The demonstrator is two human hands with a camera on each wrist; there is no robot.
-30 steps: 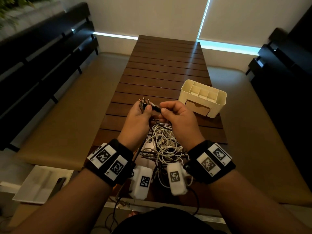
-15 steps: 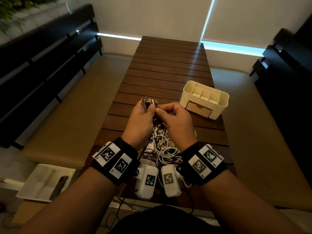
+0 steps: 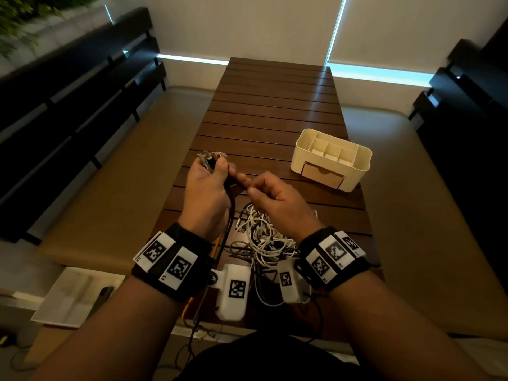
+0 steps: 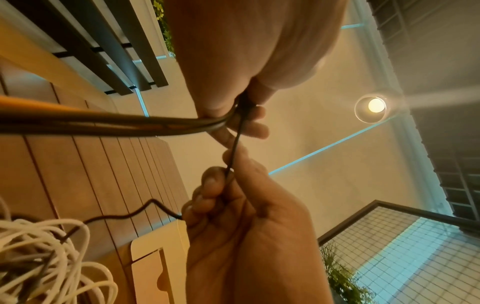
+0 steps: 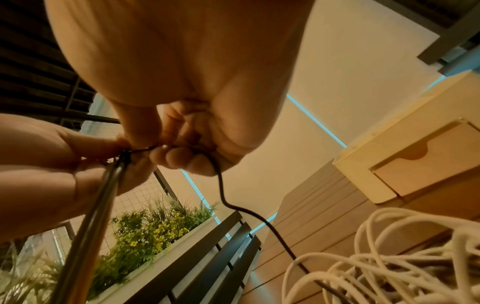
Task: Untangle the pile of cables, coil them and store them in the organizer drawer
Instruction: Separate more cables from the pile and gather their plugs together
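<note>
My left hand point(image 3: 217, 171) grips a bundle of dark cables point(image 4: 103, 123) just below their plug ends point(image 3: 209, 158), raised above the table. My right hand point(image 3: 254, 188) pinches one thin black cable point(image 4: 235, 148) that runs taut out of the left fist. Past the right fingers, the black cable point(image 5: 223, 191) drops into the tangled pile of white cables point(image 3: 264, 237) on the table between my wrists. The cream organizer point(image 3: 360, 166) stands to the right, its drawer point(image 3: 323, 174) closed.
The slatted wooden table point(image 3: 275, 105) runs away from me, with cushioned benches point(image 3: 123, 166) on both sides. A white tray holding a dark phone point(image 3: 74, 295) lies low at the left. Cables hang over the near table edge.
My hands have drawn apart: the right hand slid right and back along the thin black cable, while the left hand carried the plug bundle slightly left.
</note>
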